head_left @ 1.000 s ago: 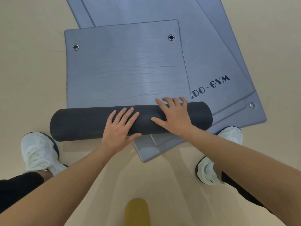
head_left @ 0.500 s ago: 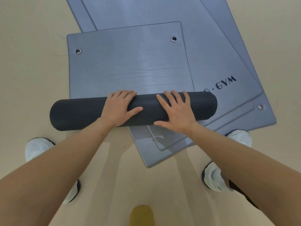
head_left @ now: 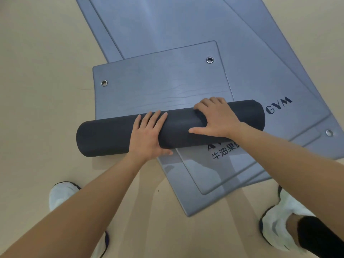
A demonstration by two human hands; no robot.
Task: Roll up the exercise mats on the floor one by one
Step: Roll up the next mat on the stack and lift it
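Roll (head_left: 111, 138) advanced up gray mat (head_left: 158, 86); left hand (head_left: 149, 135) flattened, pressing; right hand (head_left: 216, 118) now curls over it; short stretch left.

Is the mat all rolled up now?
No, a flat grey stretch of the mat with two metal eyelets lies unrolled beyond the dark roll.
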